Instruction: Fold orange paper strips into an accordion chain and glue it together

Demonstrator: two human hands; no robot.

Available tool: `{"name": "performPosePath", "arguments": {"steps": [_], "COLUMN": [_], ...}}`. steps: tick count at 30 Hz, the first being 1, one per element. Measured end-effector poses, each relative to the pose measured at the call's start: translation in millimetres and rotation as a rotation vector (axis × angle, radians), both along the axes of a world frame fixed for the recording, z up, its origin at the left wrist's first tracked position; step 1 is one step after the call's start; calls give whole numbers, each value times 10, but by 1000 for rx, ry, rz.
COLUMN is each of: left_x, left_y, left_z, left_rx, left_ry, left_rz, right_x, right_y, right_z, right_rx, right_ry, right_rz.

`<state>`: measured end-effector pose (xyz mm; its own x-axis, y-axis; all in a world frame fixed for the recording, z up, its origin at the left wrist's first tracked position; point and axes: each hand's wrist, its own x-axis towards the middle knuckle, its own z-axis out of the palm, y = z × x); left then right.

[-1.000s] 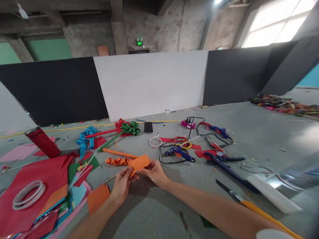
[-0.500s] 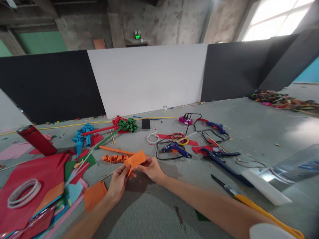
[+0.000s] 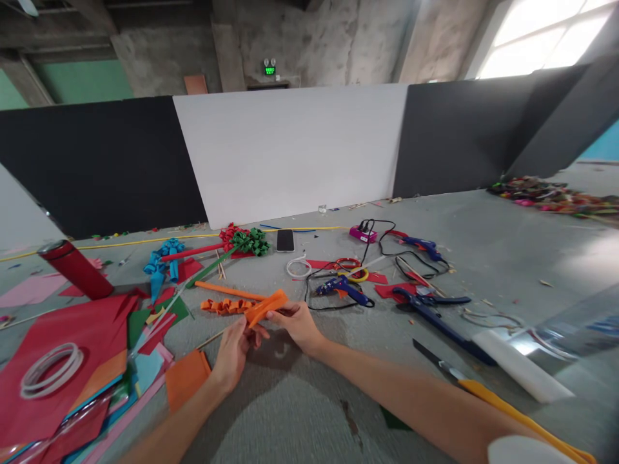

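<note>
Between my two hands an orange paper piece (image 3: 265,308) is curled over into a loose roll. My left hand (image 3: 236,348) pinches its left end, and my right hand (image 3: 297,325) grips the right end with thumb and fingers. Just behind the paper lie a row of orange paper curls (image 3: 225,307) and an orange wrapped stick (image 3: 227,291), partly hidden by it. A stack of orange paper squares (image 3: 187,379) rests on the floor left of my left forearm.
To the right lie a blue glue gun (image 3: 345,290) with its cord, dark blue pliers-like cutters (image 3: 442,328) and a yellow-handled knife (image 3: 507,406). A phone (image 3: 285,240) and green paper flower (image 3: 251,241) lie ahead. A red bottle (image 3: 77,269) and red sheets (image 3: 29,348) are left.
The orange paper was a flatter folded piece and now bends over into a curl. Both hands stay close together, with their fingers shifted slightly along it.
</note>
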<state>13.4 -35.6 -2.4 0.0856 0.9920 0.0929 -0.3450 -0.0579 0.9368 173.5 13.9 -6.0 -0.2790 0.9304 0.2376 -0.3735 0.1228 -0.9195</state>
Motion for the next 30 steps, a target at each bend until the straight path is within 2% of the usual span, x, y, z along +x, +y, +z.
{"name": "performPosePath", "arguments": {"steps": [6, 14, 23, 30], "left_x": [0, 6, -2, -8], "left_y": [17, -25, -5, 14], "left_z": [-53, 8, -49, -88], "left_rx": [54, 48, 41, 34], "left_ry": [131, 323, 321, 355], "left_rz": [47, 148, 94, 94], "right_x": [14, 4, 5, 2], "right_y": [30, 16, 20, 20], "right_z": [-30, -10, -21, -19], "right_rx": [-21, -21, -67, -66], "right_ry": [-23, 0, 13, 45], "right_rz": [-7, 61, -6, 31]}}
